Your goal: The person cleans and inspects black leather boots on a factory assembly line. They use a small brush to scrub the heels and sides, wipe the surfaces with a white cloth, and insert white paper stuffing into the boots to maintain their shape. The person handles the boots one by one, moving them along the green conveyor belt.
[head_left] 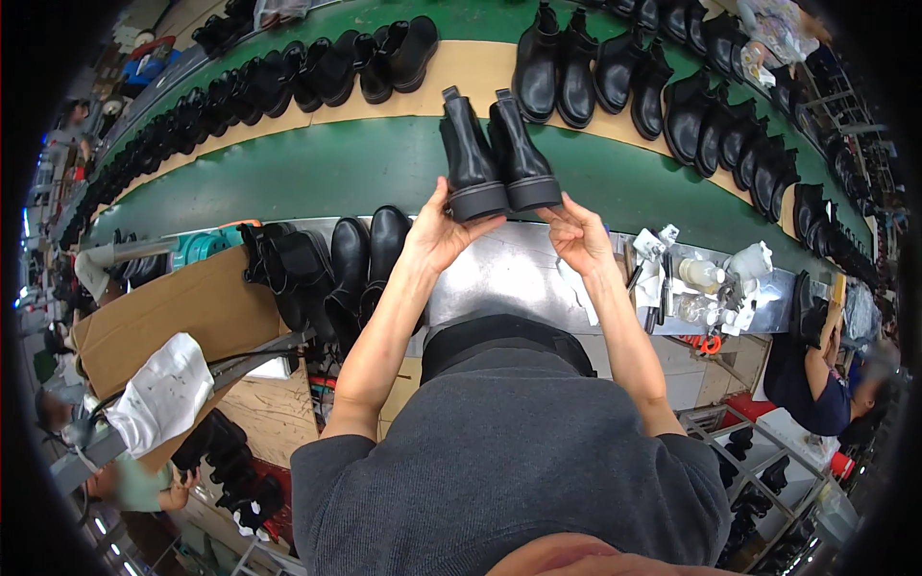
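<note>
Green belt (288,178) behind 2 held black boots (473,158)

Left hand (444,230), half open, supports 1 from below; right hand (579,238), loosely curled, holds the other. Nearer lies a metal counter (499,274), bottles (701,274) at right; beyond, more boots (540,67).

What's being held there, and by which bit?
A pair of shiny black leather-look ankle boots, by their thick dark heels: left grip on the left one, right grip on the right one.

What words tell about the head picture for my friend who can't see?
A person's left hand and right hand hold two black boots, heels nearest. Beyond, rows of black boots line a long green surface; bottles sit to the right.
</note>
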Available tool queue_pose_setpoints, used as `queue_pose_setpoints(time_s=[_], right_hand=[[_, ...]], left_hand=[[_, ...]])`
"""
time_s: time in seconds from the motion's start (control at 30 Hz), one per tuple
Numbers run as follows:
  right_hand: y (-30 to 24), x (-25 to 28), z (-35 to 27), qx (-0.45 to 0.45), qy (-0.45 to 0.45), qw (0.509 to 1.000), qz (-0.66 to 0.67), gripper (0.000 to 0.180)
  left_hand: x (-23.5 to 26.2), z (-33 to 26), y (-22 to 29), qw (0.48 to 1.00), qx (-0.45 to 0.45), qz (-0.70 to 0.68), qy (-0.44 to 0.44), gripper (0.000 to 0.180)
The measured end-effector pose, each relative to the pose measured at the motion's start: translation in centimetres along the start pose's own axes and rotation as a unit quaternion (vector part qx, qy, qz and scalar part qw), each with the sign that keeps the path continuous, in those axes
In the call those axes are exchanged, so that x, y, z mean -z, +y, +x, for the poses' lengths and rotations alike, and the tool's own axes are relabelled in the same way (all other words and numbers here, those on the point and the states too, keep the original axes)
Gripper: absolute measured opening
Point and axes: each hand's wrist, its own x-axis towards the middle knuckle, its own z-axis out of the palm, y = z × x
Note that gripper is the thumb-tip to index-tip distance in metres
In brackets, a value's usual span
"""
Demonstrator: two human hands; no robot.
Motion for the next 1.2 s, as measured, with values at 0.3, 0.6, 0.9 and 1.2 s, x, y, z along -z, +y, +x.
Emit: queue_pose_setpoints(time_s=[0.3,0.6,0.9,1.2], right_hand=[[1.2,0.0,-1.4,0.040,0.007,0.998,-0.045,0.017],[0.8,-1.1,-4.0,0.157,0.009,0.946,-0.283,0.090],[-0.2,-0.7,-4.2,0.186,-0.100,0.890,-0.405,0.081],[-0.4,1.1,-2.4,0.233,-0.027,0.891,-0.390,0.070]], left_hand=[[0.7,-0.7,-0.8,1.000,-0.026,0.008,0.006,0.048],[3.8,-1.9,-0.1,0.992,-0.076,0.095,-0.034,0.040],[5.3,-1.9,0.7,0.988,-0.054,0.047,-0.139,0.059],[2.1,-2.7,1.3,0.892,-0.140,0.412,-0.123,0.108]])
